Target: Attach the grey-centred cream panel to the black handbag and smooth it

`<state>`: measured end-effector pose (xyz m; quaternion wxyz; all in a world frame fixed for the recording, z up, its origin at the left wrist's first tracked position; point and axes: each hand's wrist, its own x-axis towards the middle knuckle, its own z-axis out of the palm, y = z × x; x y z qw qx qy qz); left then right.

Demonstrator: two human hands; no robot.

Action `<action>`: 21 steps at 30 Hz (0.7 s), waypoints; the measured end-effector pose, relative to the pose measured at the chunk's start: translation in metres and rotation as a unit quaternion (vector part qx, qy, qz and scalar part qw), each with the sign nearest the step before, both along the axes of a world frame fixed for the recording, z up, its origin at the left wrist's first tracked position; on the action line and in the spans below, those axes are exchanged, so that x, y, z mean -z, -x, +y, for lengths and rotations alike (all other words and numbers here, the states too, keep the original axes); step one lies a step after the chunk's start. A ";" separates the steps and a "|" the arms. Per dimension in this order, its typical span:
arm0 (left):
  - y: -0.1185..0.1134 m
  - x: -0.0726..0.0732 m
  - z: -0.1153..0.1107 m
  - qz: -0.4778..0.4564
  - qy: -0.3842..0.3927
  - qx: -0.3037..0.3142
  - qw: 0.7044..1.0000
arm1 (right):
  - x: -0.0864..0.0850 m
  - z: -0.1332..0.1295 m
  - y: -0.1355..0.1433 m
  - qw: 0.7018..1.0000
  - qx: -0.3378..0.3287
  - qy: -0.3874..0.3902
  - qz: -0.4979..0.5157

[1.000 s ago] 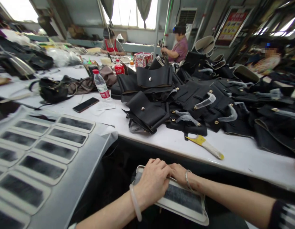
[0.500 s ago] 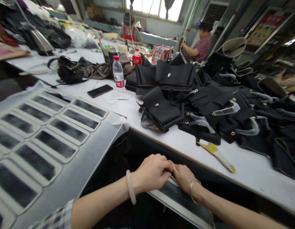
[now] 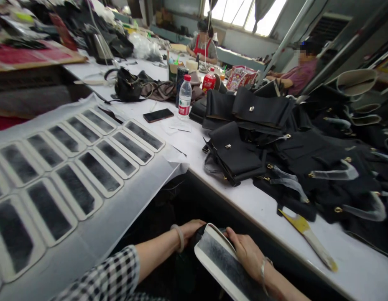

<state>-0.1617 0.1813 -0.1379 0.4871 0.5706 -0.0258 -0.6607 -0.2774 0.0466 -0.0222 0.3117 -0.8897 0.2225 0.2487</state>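
Note:
Low in front of me is a black bag piece (image 3: 225, 258) with a pale-bordered dark panel facing up, tilted down toward the lower right. My right hand (image 3: 248, 253) is closed on its right side, thumb near the pale edge. At the far end my left hand (image 3: 194, 230) is around the piece's dark material, its fingertips hidden behind it. To the left, several flat dark panels with pale borders (image 3: 100, 174) lie in rows on a grey sheet (image 3: 118, 200). A yellow-and-white flat tool (image 3: 308, 239) rests on the table at the right.
Black bags (image 3: 325, 156) with wrapped handles pile up on the white table (image 3: 219, 196). Behind the sheet are a phone (image 3: 158, 115), a water bottle (image 3: 185, 98) and a red bottle (image 3: 209, 80). Two people sit farther back. A dark gap runs along the table edge.
My hands have moved apart, the left going lower and behind the piece's far end. More of the piece's panel now shows. The view has swung left.

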 end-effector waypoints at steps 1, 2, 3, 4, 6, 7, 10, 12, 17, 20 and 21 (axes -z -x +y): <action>0.004 0.000 -0.001 0.018 -0.004 -0.018 1.000 | 0.000 0.001 -0.002 1.000 -0.001 -0.015 -0.004; 0.006 0.000 -0.001 0.033 -0.008 -0.033 0.999 | 0.001 0.002 -0.004 1.000 0.000 -0.030 -0.007; 0.007 -0.001 -0.001 0.046 -0.011 -0.043 0.998 | 0.001 0.003 -0.006 0.999 0.001 -0.045 -0.010; 0.007 -0.001 0.000 0.058 -0.013 -0.051 0.997 | 0.001 0.004 -0.008 0.998 0.002 -0.057 -0.012; 0.005 -0.001 0.000 0.071 -0.018 -0.060 0.996 | 0.001 0.005 -0.011 0.997 0.005 -0.080 -0.013; 0.004 -0.001 -0.001 0.073 -0.020 -0.062 0.995 | 0.001 0.006 -0.013 0.995 0.006 -0.094 -0.012; 0.001 -0.003 -0.004 0.066 -0.029 -0.061 0.996 | 0.000 0.006 -0.017 0.990 0.005 -0.144 -0.003; 0.001 -0.005 -0.008 0.049 -0.031 -0.057 0.997 | -0.001 0.007 -0.019 0.984 0.001 -0.176 0.002; -0.003 -0.009 -0.011 -0.043 -0.038 0.005 0.998 | -0.003 0.009 -0.021 0.991 -0.086 -0.098 -0.018; -0.023 -0.017 -0.009 -0.143 -0.028 0.062 0.987 | -0.001 0.010 -0.022 0.994 -0.110 -0.015 -0.020; -0.032 -0.023 -0.007 -0.182 -0.015 0.079 0.980 | 0.000 0.009 -0.021 0.994 -0.106 -0.018 -0.020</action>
